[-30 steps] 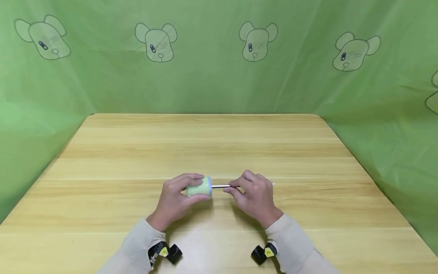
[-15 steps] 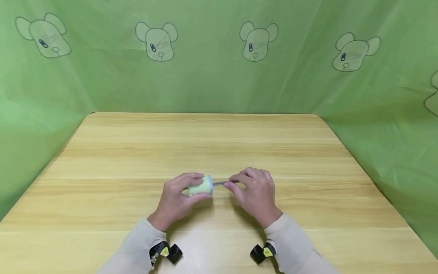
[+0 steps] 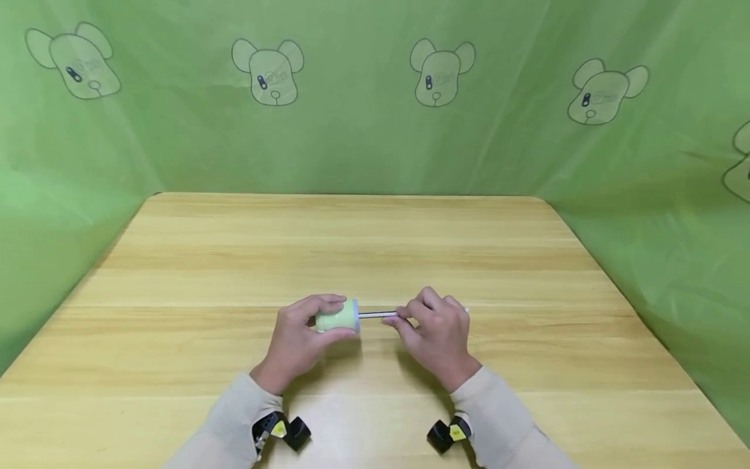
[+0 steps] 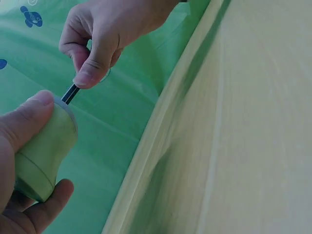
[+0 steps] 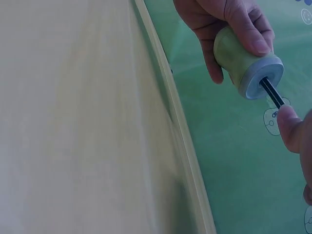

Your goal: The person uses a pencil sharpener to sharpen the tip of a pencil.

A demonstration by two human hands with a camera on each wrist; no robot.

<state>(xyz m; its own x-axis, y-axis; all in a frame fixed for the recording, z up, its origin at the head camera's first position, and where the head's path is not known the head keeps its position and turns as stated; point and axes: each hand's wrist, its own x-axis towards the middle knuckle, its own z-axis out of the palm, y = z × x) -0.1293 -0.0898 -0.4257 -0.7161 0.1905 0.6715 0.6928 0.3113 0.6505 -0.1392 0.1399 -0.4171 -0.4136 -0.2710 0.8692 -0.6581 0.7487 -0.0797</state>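
Observation:
My left hand [image 3: 299,335] grips a light green, barrel-shaped pencil sharpener [image 3: 336,318] with a pale blue end, held on its side above the table. Fingers lie over its top and the thumb along its near side. A dark pencil with pale stripes [image 3: 375,315] has its tip in the hole of the blue end, seen plainly in the right wrist view, where the sharpener's end face [image 5: 265,78] is turned to the camera. Thumb and fingers of my right hand [image 3: 436,332] pinch the pencil a short way from the hole. Its tip inside is hidden.
Under both hands lies a wood-grain tabletop [image 3: 351,247], its long far edge well beyond them. Green cloth [image 3: 363,143] printed with bear heads hangs behind and at both sides. Black wrist cameras [image 3: 297,433] sit on both sleeved wrists.
The right fingers have rolled round the pencil, and its pale rear end, hidden half a second ago, shows again past the hand. The sharpener and left hand have shifted slightly left.

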